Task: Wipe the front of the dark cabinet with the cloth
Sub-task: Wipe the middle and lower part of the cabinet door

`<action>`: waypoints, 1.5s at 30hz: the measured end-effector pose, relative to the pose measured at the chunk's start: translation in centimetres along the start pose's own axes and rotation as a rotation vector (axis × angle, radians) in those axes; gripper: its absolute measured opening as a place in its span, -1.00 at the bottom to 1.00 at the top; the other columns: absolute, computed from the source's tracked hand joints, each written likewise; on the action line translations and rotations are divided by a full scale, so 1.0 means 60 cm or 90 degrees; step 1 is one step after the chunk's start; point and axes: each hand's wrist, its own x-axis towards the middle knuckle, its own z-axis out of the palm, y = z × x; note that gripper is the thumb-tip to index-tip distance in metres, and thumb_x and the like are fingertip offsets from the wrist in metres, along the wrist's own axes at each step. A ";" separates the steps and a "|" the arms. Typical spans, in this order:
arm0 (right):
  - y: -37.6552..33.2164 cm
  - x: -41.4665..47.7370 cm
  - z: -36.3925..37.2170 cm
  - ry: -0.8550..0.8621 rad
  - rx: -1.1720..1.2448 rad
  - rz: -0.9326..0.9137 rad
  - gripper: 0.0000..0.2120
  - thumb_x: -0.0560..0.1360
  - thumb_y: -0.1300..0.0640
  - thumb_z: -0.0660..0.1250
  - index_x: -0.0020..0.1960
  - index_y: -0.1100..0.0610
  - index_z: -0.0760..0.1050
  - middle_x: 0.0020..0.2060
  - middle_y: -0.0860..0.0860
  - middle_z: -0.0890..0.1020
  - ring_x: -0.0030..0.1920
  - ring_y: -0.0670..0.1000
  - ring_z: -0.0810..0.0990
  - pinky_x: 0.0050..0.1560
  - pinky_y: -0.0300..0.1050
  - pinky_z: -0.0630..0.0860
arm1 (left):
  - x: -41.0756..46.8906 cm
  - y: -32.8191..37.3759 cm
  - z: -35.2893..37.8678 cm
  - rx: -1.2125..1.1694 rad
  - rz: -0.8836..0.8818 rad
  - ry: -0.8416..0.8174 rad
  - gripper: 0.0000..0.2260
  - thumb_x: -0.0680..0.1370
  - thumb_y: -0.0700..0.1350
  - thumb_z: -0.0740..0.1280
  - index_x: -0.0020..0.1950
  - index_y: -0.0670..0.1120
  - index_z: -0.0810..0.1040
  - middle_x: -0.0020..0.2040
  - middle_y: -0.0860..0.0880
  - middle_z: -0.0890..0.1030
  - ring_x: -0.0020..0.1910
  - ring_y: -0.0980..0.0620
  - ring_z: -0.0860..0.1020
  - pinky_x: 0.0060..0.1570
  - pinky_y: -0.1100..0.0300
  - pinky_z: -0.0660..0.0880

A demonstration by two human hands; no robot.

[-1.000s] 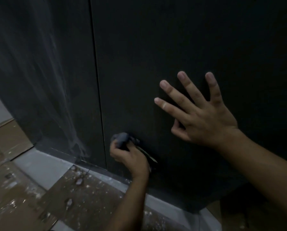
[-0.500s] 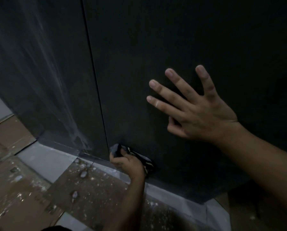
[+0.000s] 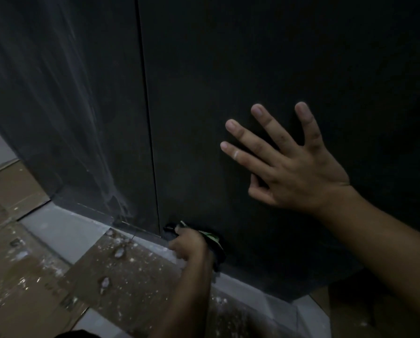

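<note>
The cloth (image 3: 213,240) is bunched against the very bottom of the dark cabinet (image 3: 228,69), just right of the vertical seam (image 3: 148,118) between its 2 panels and close above the pale floor (image 3: 57,225). The left hand (image 3: 191,245) grips it with curled fingers and presses it to the panel; most of the cloth is hidden behind that hand.

The right hand (image 3: 294,172) holds nothing. Its fingers (image 3: 248,135) are straight and spread, and the palm seems to lie flat on the same panel, well apart from the cloth, up and to the right.

From the cloth, nearly all of the cabinet front lies upward, so the next stroke probably has to run up or sideways along the bottom edge. The panel left of the seam carries pale streaks (image 3: 82,118), and reaching them means crossing the seam leftward. The left hand alone is placed for this; the right looks like a brace.
</note>
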 end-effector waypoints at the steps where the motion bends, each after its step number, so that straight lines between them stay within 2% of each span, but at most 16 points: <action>1: 0.000 0.000 0.000 0.007 0.000 0.004 -0.32 0.61 -0.19 0.00 0.66 0.02 0.00 0.65 0.12 -0.05 0.62 0.29 -0.05 0.46 0.44 -0.27 | -0.035 0.012 -0.001 0.001 0.059 -0.004 -0.52 0.70 0.04 0.14 0.53 -0.21 0.19 0.45 -0.36 0.30 0.35 -0.36 0.39 0.24 -0.12 0.39; 7: 0.000 0.000 0.000 0.028 0.032 0.009 -0.35 0.59 -0.18 0.03 0.63 0.02 0.14 0.64 0.12 0.04 0.62 0.27 -0.01 0.49 0.43 -0.22 | -0.174 0.096 -0.012 -0.073 0.522 -0.110 -0.55 0.65 0.02 0.25 0.42 -0.21 0.27 0.31 -0.23 0.29 0.20 -0.12 0.40 0.12 0.18 0.37; 9: 0.000 0.001 -0.004 0.031 0.067 0.015 -0.38 0.57 -0.17 0.08 0.59 0.00 0.25 0.63 0.09 0.10 0.62 0.25 0.03 0.52 0.41 -0.21 | -0.194 0.155 -0.016 -0.104 0.659 -0.136 -0.59 0.63 -0.03 0.31 0.37 -0.23 0.33 0.25 -0.20 0.30 0.12 0.06 0.36 0.11 0.39 0.32; 11: 0.001 0.001 -0.011 0.030 0.117 0.018 -0.42 0.55 -0.15 0.13 0.53 -0.01 0.37 0.62 0.05 0.17 0.62 0.20 0.08 0.54 0.36 -0.20 | -0.218 0.226 -0.022 -0.131 0.827 -0.147 -0.64 0.60 -0.12 0.37 0.30 -0.27 0.41 0.17 -0.19 0.35 0.09 0.14 0.36 0.11 0.55 0.26; 15: 0.013 -0.005 -0.034 0.059 0.265 0.053 -0.50 0.50 -0.08 0.21 0.40 0.00 0.53 0.54 0.01 0.34 0.58 0.10 0.20 0.57 0.23 -0.04 | -0.277 0.356 -0.024 -0.126 1.073 -0.167 -0.68 0.58 -0.14 0.41 0.22 -0.30 0.47 0.10 -0.24 0.42 0.05 0.41 0.35 0.09 0.53 0.29; 17: 0.036 -0.018 -0.049 0.096 0.303 0.101 -0.52 0.48 -0.03 0.24 0.37 0.01 0.56 0.52 0.00 0.37 0.55 0.08 0.27 0.53 0.21 0.10 | -0.298 0.393 -0.020 -0.124 1.139 -0.159 -0.69 0.57 -0.12 0.42 0.20 -0.29 0.50 0.07 -0.27 0.47 0.02 0.36 0.33 0.07 0.49 0.29; 19: 0.074 -0.040 -0.062 0.127 0.308 0.174 -0.54 0.48 0.01 0.24 0.35 0.03 0.59 0.49 0.00 0.41 0.53 0.08 0.30 0.49 0.24 0.16 | -0.296 0.392 -0.014 -0.101 1.215 -0.145 -0.69 0.56 -0.08 0.39 0.20 -0.26 0.52 0.04 -0.26 0.49 0.04 0.14 0.36 0.09 0.37 0.29; 21: 0.114 -0.068 -0.067 0.122 0.290 0.208 -0.53 0.49 0.02 0.21 0.37 0.05 0.57 0.50 0.03 0.40 0.53 0.09 0.29 0.50 0.28 0.13 | -0.270 0.352 -0.007 -0.055 1.308 -0.160 -0.72 0.54 -0.09 0.35 0.22 -0.14 0.48 0.09 -0.19 0.47 0.04 -0.03 0.39 0.07 0.23 0.30; 23: 0.140 -0.096 -0.062 0.100 0.252 0.184 -0.50 0.50 0.00 0.19 0.40 0.06 0.54 0.51 0.05 0.38 0.55 0.10 0.26 0.51 0.31 0.08 | -0.231 0.292 -0.006 0.007 1.377 -0.208 -0.69 0.48 -0.10 0.33 0.22 -0.05 0.44 0.15 -0.11 0.40 0.07 -0.09 0.40 0.08 0.13 0.32; 28: 0.140 -0.142 -0.029 0.046 0.190 0.112 -0.39 0.49 -0.07 0.19 0.53 0.00 0.37 0.59 0.03 0.25 0.60 0.11 0.15 0.55 0.30 -0.09 | -0.127 0.174 -0.017 0.176 1.429 -0.280 -0.67 0.42 -0.03 0.32 0.18 0.01 0.46 0.17 -0.06 0.38 0.06 -0.06 0.38 0.01 0.05 0.38; 32: 0.134 -0.147 -0.018 0.041 0.157 0.110 -0.36 0.52 -0.11 0.16 0.58 -0.02 0.26 0.63 0.01 0.12 0.63 0.09 0.06 0.56 0.29 -0.14 | -0.110 0.170 -0.034 0.230 1.443 -0.330 -0.69 0.42 -0.02 0.33 0.16 0.02 0.46 0.16 -0.05 0.36 0.08 -0.05 0.38 0.06 0.13 0.41; 34: 0.131 -0.147 -0.016 0.042 0.150 0.109 -0.37 0.52 -0.13 0.15 0.57 -0.02 0.28 0.63 0.02 0.15 0.63 0.11 0.06 0.56 0.29 -0.16 | -0.131 0.195 -0.037 0.187 1.404 -0.354 -0.73 0.45 -0.06 0.30 0.15 0.01 0.46 0.16 -0.06 0.35 0.11 -0.09 0.39 0.16 0.25 0.37; 36: 0.131 -0.147 -0.014 0.046 0.153 0.107 -0.39 0.52 -0.12 0.16 0.56 -0.02 0.32 0.62 0.03 0.18 0.62 0.12 0.07 0.56 0.28 -0.17 | -0.167 0.240 -0.029 0.087 1.348 -0.310 -0.75 0.48 -0.15 0.23 0.15 -0.05 0.46 0.15 -0.10 0.38 0.11 -0.14 0.41 0.22 0.30 0.29; 38: 0.132 -0.146 -0.014 0.054 0.158 0.110 -0.40 0.51 -0.11 0.18 0.54 -0.01 0.35 0.61 0.04 0.22 0.61 0.12 0.12 0.57 0.27 -0.14 | -0.218 0.300 -0.019 -0.008 1.316 -0.243 -0.74 0.49 -0.22 0.22 0.17 -0.11 0.46 0.13 -0.17 0.45 0.10 -0.17 0.45 0.19 0.22 0.30; 41: 0.132 -0.145 -0.017 0.075 0.189 0.117 -0.41 0.48 -0.08 0.22 0.50 -0.01 0.41 0.57 0.03 0.29 0.59 0.11 0.19 0.58 0.24 -0.10 | -0.300 0.368 -0.009 -0.098 1.303 -0.159 -0.77 0.54 -0.26 0.34 0.19 -0.23 0.54 0.11 -0.24 0.58 0.13 -0.18 0.53 0.22 0.15 0.31; 45: 0.146 -0.147 -0.030 0.140 0.347 0.159 -0.46 0.45 0.05 0.26 0.44 0.03 0.45 0.49 0.07 0.41 0.52 0.10 0.34 0.58 0.13 0.06 | -0.366 0.352 0.003 -0.131 1.314 -0.151 -0.73 0.59 -0.16 0.34 0.25 -0.26 0.56 0.20 -0.20 0.60 0.23 -0.16 0.53 0.35 0.06 0.32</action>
